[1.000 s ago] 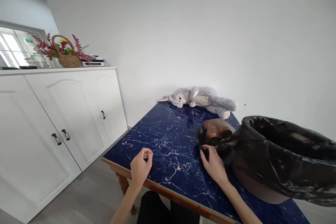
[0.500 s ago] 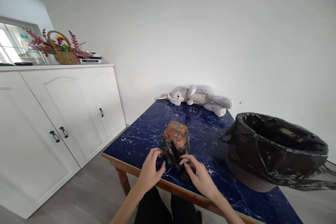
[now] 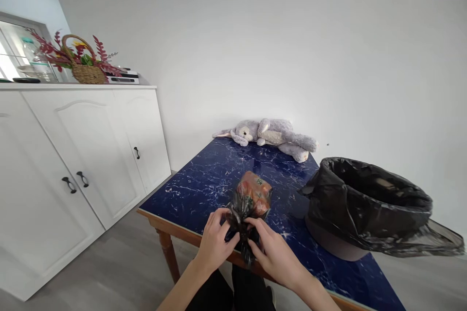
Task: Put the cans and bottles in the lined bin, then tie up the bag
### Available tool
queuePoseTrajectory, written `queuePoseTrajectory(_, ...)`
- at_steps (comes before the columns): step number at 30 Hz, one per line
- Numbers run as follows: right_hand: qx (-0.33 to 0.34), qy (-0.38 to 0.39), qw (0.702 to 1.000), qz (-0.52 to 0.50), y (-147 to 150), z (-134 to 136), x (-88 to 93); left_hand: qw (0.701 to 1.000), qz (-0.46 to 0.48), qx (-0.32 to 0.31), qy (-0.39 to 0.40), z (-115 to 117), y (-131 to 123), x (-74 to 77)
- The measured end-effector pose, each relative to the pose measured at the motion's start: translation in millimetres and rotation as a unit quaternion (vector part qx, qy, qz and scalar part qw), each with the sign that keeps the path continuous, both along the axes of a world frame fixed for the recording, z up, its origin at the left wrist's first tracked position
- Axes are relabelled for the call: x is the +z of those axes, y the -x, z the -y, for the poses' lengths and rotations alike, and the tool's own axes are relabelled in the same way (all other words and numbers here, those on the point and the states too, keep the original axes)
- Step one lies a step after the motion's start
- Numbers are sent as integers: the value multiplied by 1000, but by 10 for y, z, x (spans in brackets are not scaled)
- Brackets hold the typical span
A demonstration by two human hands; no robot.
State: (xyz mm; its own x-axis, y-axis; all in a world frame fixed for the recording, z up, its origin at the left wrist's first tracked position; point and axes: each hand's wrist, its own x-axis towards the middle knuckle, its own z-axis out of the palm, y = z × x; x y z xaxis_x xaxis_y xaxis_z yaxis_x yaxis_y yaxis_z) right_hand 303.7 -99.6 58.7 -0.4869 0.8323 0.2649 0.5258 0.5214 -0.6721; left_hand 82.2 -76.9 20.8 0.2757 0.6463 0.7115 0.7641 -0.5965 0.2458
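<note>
A small black plastic bag (image 3: 250, 204) with orange packaging showing through it stands on the blue marble table (image 3: 211, 180) near the front edge. My left hand (image 3: 215, 245) and my right hand (image 3: 273, 251) meet at the bag's near end. The fingers of both are closed on its gathered plastic. A bin lined with a black bag (image 3: 365, 206) stands on the table to the right of my hands, its mouth open.
A grey plush rabbit (image 3: 270, 135) lies at the table's far edge by the white wall. White cabinets (image 3: 76, 155) run along the left, with a flower basket (image 3: 82, 65) on top. Grey floor lies between cabinets and table.
The small bag came from beside the bin to the table's front edge. My left hand joined my right on it, and both now grip its gathered end.
</note>
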Motion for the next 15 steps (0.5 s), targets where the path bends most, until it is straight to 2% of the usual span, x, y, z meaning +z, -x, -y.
queuePoseTrajectory(4,-33,-63,996,47,-25,-26,-59,999,11,25,-28,1,-53,121)
queuePoseTrajectory(8,-65,-95,993,35,-96,-36,-70,996,57,54,-33,-89,-35,210)
queuePoseTrajectory(12,-119,-126,985,17,-285,-48,-131,987,137,80,-10,-288,139,248)
queuePoseTrajectory(15,-162,-143,976,7,-443,-97,-240,972,198,122,42,-519,324,210)
